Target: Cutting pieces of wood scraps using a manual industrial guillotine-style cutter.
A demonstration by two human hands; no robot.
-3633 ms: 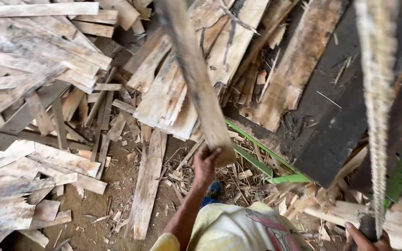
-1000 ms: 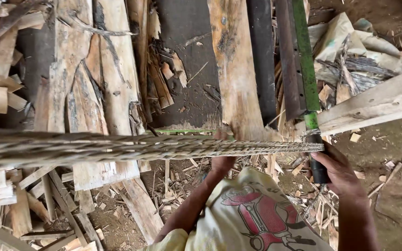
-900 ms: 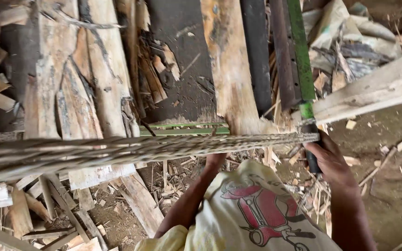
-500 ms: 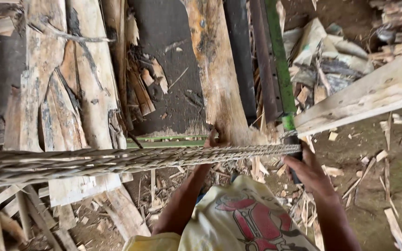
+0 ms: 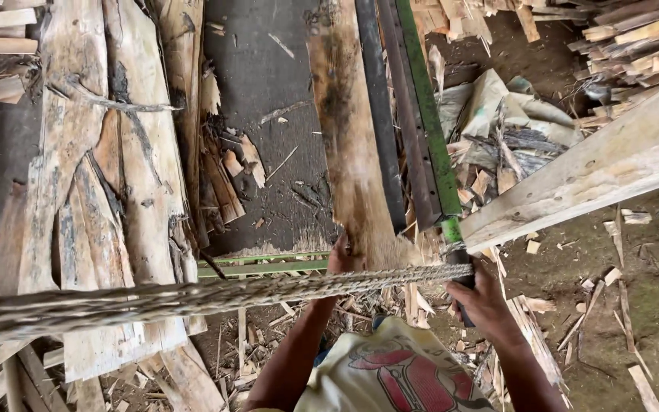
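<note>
head view, lower centre of frame: left hand [image 5: 342, 258] closed on the near end of a rough wooden plank [image 5: 352, 145] running up the frame. right hand [image 5: 486, 304] grips the dark handle of a green metal bar [image 5: 429, 130], just beside the plank. a twisted rope [image 5: 192, 297] crosses left to centre.
</note>
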